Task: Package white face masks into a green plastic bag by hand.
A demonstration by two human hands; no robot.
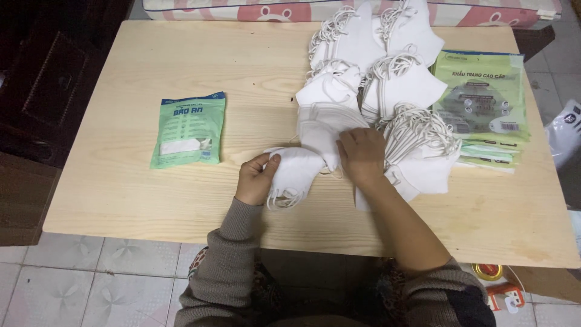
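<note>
Your left hand (255, 178) has its grip closed on a small stack of white face masks (295, 172), thumb on top and fingers curled under the left end, with the ear loops hanging toward the near edge of the counter (115, 181). Your right hand (361, 156) lies palm down just beside it, fingers pressing flat on the right end of the same stack where it meets the large heap of white masks (375, 91); whether that hand is pinching anything underneath I cannot tell. The held stack sits a little right of the counter's middle, toward the near edge. The heap spreads from there to the far edge, its elastic loops bunched on top. A pile of green printed packets (484, 109) rests against the heap near the right edge. One sealed green packet (189, 130) lies alone toward the left edge, well apart from your hands.
</note>
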